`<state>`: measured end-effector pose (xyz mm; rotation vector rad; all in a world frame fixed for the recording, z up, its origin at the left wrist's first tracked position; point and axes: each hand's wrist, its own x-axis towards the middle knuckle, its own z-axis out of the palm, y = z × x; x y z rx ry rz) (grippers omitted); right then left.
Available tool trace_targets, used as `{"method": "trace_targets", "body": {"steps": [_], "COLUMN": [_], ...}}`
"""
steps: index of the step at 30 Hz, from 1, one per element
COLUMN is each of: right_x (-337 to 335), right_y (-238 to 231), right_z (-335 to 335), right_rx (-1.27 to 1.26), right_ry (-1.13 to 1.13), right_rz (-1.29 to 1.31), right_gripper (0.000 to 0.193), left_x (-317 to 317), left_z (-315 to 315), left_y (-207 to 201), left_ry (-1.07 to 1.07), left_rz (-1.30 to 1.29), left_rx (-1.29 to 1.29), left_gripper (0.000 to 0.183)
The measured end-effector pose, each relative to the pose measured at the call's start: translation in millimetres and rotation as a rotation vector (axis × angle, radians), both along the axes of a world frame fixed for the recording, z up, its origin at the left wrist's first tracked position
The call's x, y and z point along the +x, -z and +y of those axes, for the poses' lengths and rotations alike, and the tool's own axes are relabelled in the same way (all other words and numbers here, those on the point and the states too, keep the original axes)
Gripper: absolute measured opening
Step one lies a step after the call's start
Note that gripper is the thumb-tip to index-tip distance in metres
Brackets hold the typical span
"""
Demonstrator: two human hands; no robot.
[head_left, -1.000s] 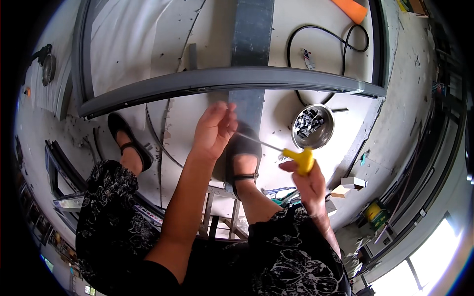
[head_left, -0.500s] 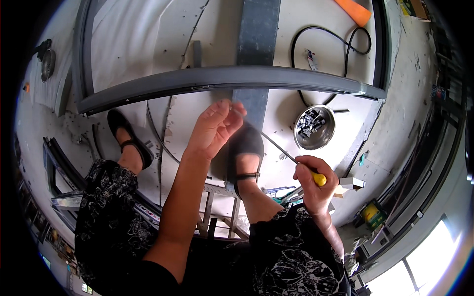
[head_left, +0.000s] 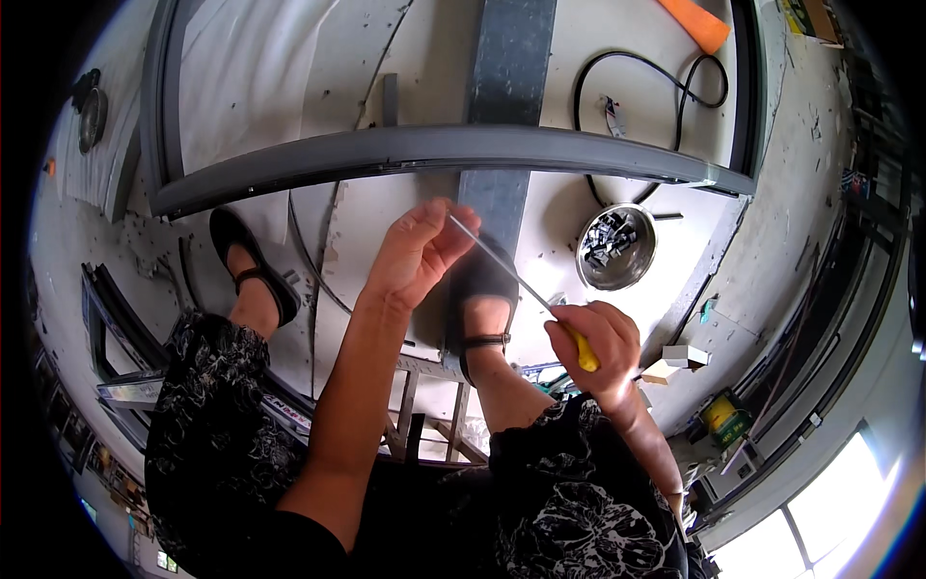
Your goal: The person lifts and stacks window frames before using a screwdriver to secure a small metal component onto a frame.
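Observation:
My right hand (head_left: 600,349) is closed round a screwdriver (head_left: 586,355) by its yellow handle. The long thin metal shaft slants up and leftward, its tip at the fingers of my left hand (head_left: 422,251). Thumb and fingers of that left hand are pinched together beside the tip; whatever small thing they hold is too small to make out. Just beyond both hands a dark grey metal frame (head_left: 415,150) lies across the view, its near bar above the left fingertips.
A metal bowl (head_left: 637,262) with small dark pieces stands to the right of the hands. Black cable (head_left: 577,96) loops inside the frame, near an orange piece (head_left: 696,24). Beneath the frame runs a grey beam (head_left: 511,68). My feet in black shoes (head_left: 241,246) are on the floor.
My right hand has moved left with the screwdriver, turning its handle more downward. The left hand has stayed nearly in place, still pinched by the tip.

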<state>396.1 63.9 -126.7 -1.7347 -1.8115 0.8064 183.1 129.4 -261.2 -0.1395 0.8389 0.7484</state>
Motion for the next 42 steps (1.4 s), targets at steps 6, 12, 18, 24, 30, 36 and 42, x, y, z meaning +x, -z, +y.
{"method": "trace_targets", "body": {"steps": [6, 12, 18, 24, 30, 36, 42], "right_x": [14.8, 19.9, 14.6, 23.6, 19.3, 28.4, 32.8], "right_y": [44.6, 89.8, 91.2, 86.5, 85.4, 89.6, 94.7], "right_z": [-21.0, -26.6, -11.5, -8.3, -3.1, -6.3, -9.3], "right_rx": [-0.508, -0.575, -0.588, -0.571, -0.565, -0.560, -0.560], "right_ry": [0.587, 0.684, 0.628, 0.659, 0.669, 0.678, 0.663], "right_rz": [0.689, 1.314, 1.366, 1.308, 1.270, 1.159, 1.102], "right_gripper": [0.014, 0.026, 0.028, 0.028, 0.026, 0.026, 0.026], "left_x": [4.5, 3.6, -45.4, -46.8, -38.8, -32.5, -35.3], "left_z": [0.8, 7.9, -11.5, 33.1, 54.7, 51.9, 52.2], "left_y": [-0.7, -18.9, 74.5, 85.6, 110.3, 106.2, 100.5], "left_ry": [-0.030, 0.017, -0.403, -0.492, -0.382, -0.416, -0.394], "left_rz": [0.084, -0.058, -0.152, -0.414, -0.587, -0.586, -0.609], "left_rx": [0.054, 0.226, -0.148, -0.254, -0.196, -0.229, -0.189], "left_gripper": [0.018, 0.033, 0.034, 0.037, 0.035, 0.042, 0.043]}}
